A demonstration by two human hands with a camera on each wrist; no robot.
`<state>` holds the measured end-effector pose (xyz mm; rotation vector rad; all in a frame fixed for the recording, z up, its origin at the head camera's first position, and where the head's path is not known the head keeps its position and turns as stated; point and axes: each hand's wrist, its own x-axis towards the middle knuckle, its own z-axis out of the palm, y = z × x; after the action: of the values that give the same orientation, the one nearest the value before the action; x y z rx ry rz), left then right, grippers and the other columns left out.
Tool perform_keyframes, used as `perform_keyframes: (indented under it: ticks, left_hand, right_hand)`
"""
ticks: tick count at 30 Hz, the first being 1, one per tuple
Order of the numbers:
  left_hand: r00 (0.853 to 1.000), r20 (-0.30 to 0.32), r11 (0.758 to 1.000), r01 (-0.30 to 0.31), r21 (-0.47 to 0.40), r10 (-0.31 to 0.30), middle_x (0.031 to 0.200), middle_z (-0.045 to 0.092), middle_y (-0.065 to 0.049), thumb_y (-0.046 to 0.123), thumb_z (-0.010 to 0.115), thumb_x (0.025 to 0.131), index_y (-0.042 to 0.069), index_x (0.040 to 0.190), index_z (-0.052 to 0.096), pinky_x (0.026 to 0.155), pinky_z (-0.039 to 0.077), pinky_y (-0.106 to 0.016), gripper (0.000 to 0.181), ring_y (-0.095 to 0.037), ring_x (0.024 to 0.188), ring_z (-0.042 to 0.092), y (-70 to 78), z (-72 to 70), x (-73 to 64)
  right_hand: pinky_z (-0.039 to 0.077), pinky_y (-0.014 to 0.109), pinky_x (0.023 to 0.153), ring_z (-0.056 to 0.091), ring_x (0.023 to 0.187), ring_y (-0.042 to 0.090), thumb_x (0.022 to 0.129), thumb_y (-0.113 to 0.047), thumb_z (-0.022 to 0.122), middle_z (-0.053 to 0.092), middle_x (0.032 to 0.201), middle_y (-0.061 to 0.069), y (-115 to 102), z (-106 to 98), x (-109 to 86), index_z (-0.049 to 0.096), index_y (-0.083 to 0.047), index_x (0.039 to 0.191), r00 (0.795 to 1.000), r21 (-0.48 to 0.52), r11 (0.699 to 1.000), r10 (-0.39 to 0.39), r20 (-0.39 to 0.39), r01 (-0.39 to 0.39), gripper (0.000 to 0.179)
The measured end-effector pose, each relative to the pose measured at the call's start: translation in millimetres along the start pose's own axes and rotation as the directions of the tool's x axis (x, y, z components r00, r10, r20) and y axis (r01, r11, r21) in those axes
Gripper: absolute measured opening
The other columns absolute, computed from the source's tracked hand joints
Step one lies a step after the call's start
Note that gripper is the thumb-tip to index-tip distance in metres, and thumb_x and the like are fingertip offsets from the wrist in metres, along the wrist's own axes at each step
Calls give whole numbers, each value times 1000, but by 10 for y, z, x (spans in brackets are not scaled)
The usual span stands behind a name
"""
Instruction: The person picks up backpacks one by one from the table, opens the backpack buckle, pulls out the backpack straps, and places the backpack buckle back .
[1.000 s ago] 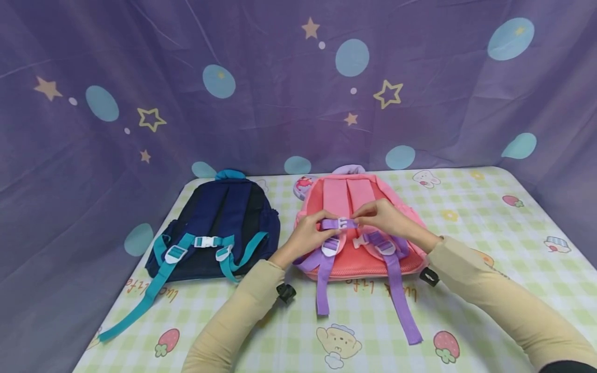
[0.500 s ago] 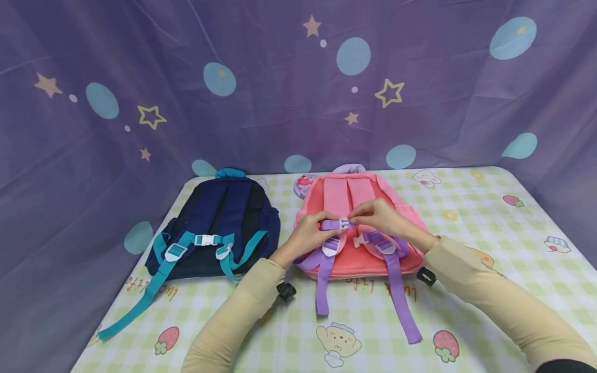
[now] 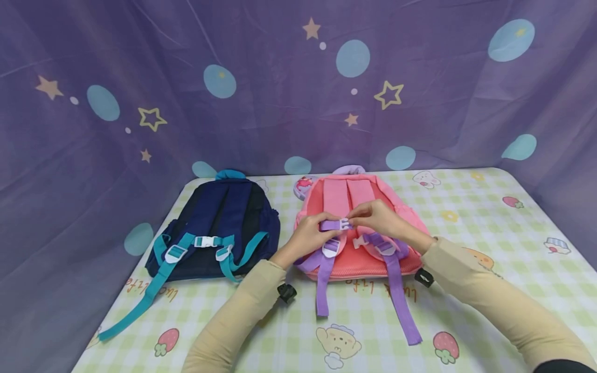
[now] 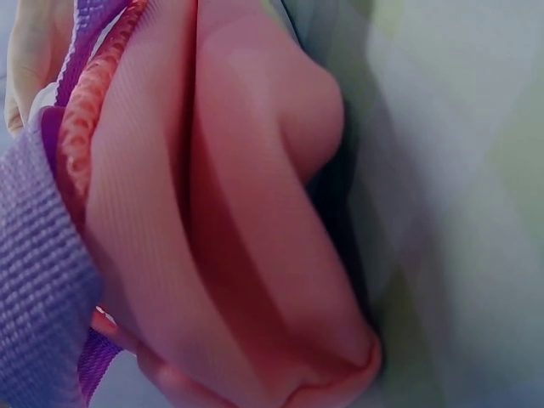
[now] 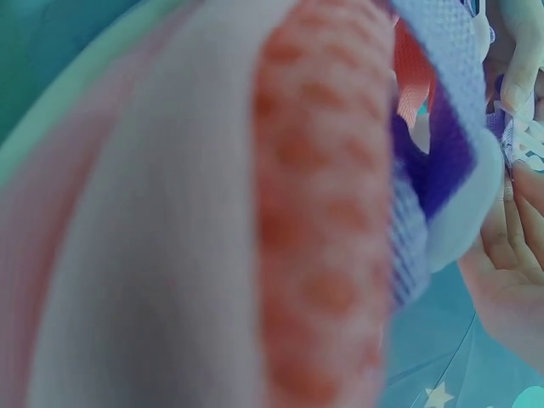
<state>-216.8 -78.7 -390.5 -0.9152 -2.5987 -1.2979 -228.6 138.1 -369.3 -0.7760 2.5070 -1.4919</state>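
A pink backpack (image 3: 359, 261) lies with its straps facing up on the table. Above its left strap, my left hand (image 3: 305, 235) grips a purple webbing strap (image 3: 329, 225) that carries a white buckle piece (image 3: 344, 224). My right hand (image 3: 379, 217) pinches the webbing at the right side of that piece. Another white buckle piece, with prongs (image 3: 359, 242), lies apart on the right shoulder strap. In the left wrist view the pink side of the backpack (image 4: 238, 212) fills the middle. The right wrist view shows fingers around the white buckle piece (image 5: 531, 144) at its right edge.
A navy backpack (image 3: 214, 207) lies to the left, its teal straps joined by a white buckle (image 3: 205, 242). Two purple strap ends (image 3: 323, 290) hang toward the front. A checked cloth (image 3: 466, 207) covers the table; a purple curtain (image 3: 280, 119) stands behind.
My right hand has shifted slightly left, closer to the white buckle piece. The left hand keeps its grip in nearly the same place; both backpacks stay put.
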Motion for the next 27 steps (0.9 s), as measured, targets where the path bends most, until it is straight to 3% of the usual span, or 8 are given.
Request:
perform_keyframes:
  ticks: [9,20,27]
  left_hand:
    - [1000,-2,1000,1,-11,-1,103,72,-13,8,76,85,-1,107,71,84,53,-29,24,-23,95,68,-9,1,-9]
    - [1000,-10,1000,-3,-6,3,101,73,-13,11,77,85,0,106,72,80,53,-24,24,-22,91,68,-13,4,6]
    - [1000,1,1000,9,-3,-8,102,72,-12,12,76,85,0,107,71,79,53,-24,25,-21,91,69,-8,1,-3]
  right_hand:
    - [52,20,75,69,90,23,89,2,66,72,97,19,19,-17,-22,71,11,101,999,-27,999,-35,6,35,16]
    - [52,20,73,68,86,20,88,3,67,72,96,19,47,8,-8,71,11,101,1000,22,1000,-12,-6,13,16]
    - [53,25,77,66,81,13,95,-3,60,72,93,16,36,-16,-38,70,11,104,1000,47,999,-4,3,4,19]
